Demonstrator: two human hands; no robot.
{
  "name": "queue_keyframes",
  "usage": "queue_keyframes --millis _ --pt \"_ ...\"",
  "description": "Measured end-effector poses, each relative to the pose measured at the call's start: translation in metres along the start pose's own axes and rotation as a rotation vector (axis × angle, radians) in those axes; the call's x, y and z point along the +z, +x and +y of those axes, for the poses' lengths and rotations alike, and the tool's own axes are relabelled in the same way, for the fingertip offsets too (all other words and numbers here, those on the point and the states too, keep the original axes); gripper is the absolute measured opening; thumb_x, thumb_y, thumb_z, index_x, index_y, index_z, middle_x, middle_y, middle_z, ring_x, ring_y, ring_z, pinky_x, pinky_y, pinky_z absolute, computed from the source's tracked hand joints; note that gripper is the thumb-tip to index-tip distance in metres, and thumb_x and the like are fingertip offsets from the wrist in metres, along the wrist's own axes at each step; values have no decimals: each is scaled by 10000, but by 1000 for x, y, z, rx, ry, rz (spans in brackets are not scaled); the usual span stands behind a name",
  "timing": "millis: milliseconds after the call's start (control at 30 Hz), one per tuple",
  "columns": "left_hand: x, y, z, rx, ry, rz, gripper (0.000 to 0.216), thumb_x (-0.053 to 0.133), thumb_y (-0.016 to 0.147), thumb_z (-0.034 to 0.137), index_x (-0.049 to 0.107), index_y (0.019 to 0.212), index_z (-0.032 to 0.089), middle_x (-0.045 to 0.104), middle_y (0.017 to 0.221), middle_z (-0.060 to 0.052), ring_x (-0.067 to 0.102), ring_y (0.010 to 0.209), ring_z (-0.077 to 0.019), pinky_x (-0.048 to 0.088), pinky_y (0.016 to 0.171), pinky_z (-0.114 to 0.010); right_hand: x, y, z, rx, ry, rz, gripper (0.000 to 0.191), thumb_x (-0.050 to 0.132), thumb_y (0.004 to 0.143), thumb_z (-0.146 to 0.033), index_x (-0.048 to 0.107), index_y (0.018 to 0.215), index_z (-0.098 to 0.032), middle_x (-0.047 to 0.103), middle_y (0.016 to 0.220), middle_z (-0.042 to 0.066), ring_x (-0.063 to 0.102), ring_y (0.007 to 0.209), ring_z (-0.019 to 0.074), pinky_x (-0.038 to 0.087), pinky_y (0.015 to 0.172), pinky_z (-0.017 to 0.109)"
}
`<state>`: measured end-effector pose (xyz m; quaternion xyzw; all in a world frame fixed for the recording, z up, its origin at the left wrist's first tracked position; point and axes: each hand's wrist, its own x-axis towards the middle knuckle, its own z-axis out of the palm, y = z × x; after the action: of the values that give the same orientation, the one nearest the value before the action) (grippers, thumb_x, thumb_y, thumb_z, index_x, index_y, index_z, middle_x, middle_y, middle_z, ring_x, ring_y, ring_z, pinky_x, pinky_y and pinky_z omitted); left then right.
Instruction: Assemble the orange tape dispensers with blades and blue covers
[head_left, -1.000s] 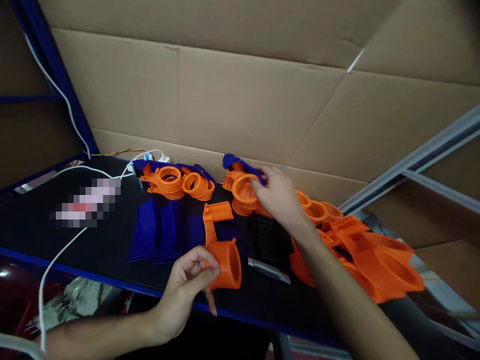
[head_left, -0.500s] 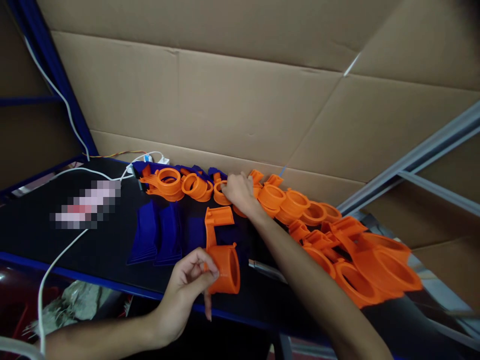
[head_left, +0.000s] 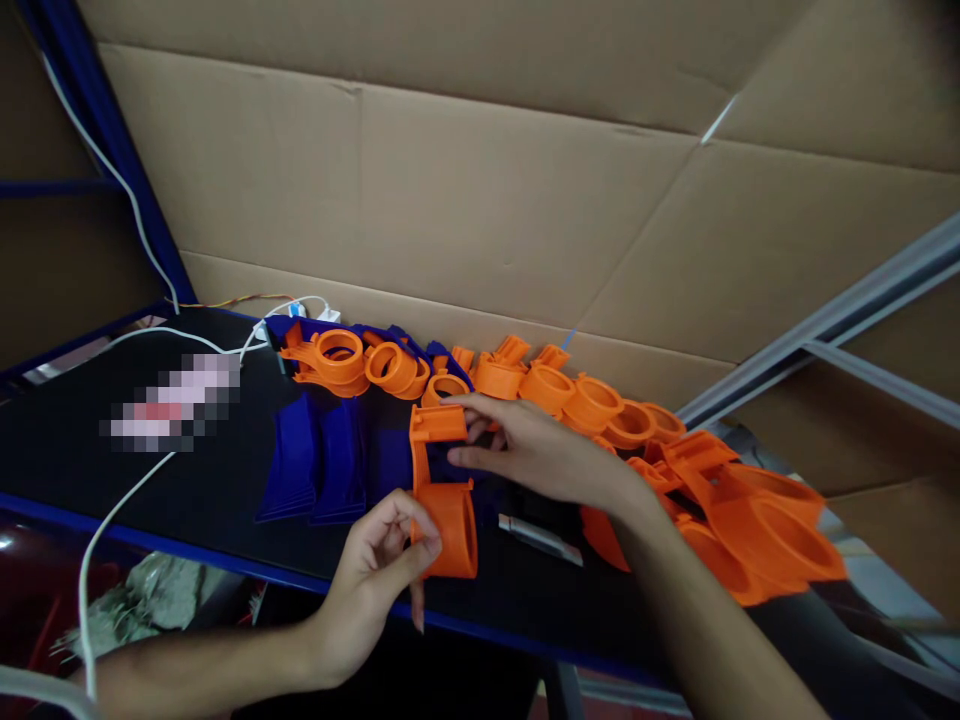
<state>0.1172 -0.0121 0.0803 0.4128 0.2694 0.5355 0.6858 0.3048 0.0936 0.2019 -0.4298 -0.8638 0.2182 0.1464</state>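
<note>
My left hand (head_left: pixel 390 560) grips an orange plastic ring bracket (head_left: pixel 454 530) by its round part, near the table's front edge. The bracket's arm points away from me and ends in a small flat head. Beside that head is my right hand (head_left: pixel 510 440), thumb and fingers apart, its fingertips close to or touching the bracket's end; exact contact is unclear. Stacks of blue plastic pieces (head_left: pixel 304 460) lie to the left of the bracket. Behind my right hand runs a row of orange ring brackets (head_left: pixel 547 388).
More orange brackets (head_left: pixel 780 530) are heaped at the right. A silver-grey utility knife (head_left: pixel 540 538) lies on the black table (head_left: pixel 187 510). White cables (head_left: pixel 120 520) cross the left side. A cardboard wall (head_left: pixel 480 200) closes off the back, and a metal frame (head_left: pixel 847 310) stands right.
My right hand has come back from the far row of brackets to the end of the held bracket. The left hand keeps its grip, almost unmoved.
</note>
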Motion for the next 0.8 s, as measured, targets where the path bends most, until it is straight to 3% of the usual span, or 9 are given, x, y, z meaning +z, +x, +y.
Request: queue_keyframes --millis 133,233,333,433,533,600,700,800 --pt "3 -2 -3 54 -44 -52 248 613 942 300 473 1146 283 574 1004 1 592 639 -91 563 446 -210 12 -24 9 52 226 132 334 654 909 -410 661 1183 -220 666 788 -7 614 665 134 511 603 244" --pt "2 0 -5 122 -29 46 283 587 956 320 457 1208 313 572 1044 -7 616 752 -126 589 531 -242 14 -34 17 104 444 198 396 694 874 -422 634 1202 -208 649 776 -11 623 649 137 519 537 232" --pt "0 2 -5 150 26 116 391 637 926 330 498 1290 292 594 1180 -51 606 1046 -182 589 781 -272 20 -42 14 158 583 162 369 720 856 -415 647 1136 -187 654 766 -6 629 637 133 514 514 218" --pt "1 3 -2 83 -20 7 550 647 917 361 446 1420 266 606 1325 -103 581 1211 -239 486 1032 -371 32 -50 -1 183 599 47 275 678 897 -416 668 1035 -178 680 777 2 627 630 119 517 543 209" --pt "2 3 0 -29 -64 -61 539 589 957 370 410 1445 227 733 1066 -99 700 984 -221 522 932 -370 39 -58 -14 136 424 -33 265 581 965 -432 692 978 -192 706 795 5 645 661 127 520 600 224" --pt "2 5 -1 -66 -45 -28 439 575 968 367 474 1360 196 745 855 -59 719 797 -184 546 783 -306 37 -66 -14 126 178 37 277 543 988 -432 717 995 -218 739 860 16 679 731 151 527 666 250" --pt "0 8 0 -87 -21 6 312 591 957 376 538 1195 182 721 714 -18 707 647 -154 520 619 -233 33 -84 0 191 -171 182 253 555 980 -417 735 1055 -255 766 1018 40 723 881 206 546 763 300" --pt "-2 11 2 -99 1 -5 272 640 923 377 547 1093 187 705 663 12 700 565 -136 473 524 -186 38 -106 23 286 -421 143 196 617 937 -322 743 1073 -261 778 1008 53 745 839 236 562 691 314"
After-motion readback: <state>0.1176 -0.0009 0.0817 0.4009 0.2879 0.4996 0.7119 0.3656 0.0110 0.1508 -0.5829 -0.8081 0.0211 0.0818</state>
